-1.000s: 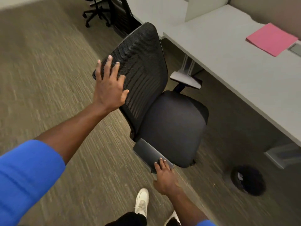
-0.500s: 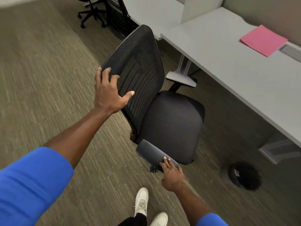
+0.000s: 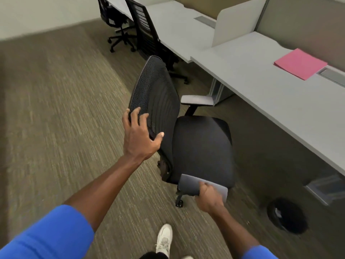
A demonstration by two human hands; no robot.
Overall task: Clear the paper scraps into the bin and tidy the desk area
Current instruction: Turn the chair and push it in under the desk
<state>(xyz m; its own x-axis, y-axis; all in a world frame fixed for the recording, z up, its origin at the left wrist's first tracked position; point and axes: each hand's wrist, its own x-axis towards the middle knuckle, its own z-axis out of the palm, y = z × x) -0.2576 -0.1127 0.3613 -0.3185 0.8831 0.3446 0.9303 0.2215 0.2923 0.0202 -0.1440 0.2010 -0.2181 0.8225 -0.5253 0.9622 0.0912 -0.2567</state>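
A black mesh office chair (image 3: 201, 146) stands on the carpet in front of the grey desk (image 3: 261, 94), its seat facing the desk. My left hand (image 3: 140, 137) grips the left edge of the mesh backrest. My right hand (image 3: 209, 199) is closed on the chair's near grey armrest (image 3: 188, 184). A round black bin (image 3: 287, 215) with a pale scrap inside sits on the floor under the desk, to the right of the chair. A pink folder (image 3: 300, 63) lies on the desk top at the right.
Two more black chairs (image 3: 147, 34) stand at the neighbouring desk further back. White divider panels (image 3: 237, 19) separate the desks. Desk legs (image 3: 218, 90) and a support foot (image 3: 324, 186) sit beneath the top. Open carpet spreads to the left. My white shoe (image 3: 164, 238) is below.
The chair has turned and rolled toward the desk. My left hand slid from the flat of the backrest to gripping its edge. My right hand closed over the armrest.
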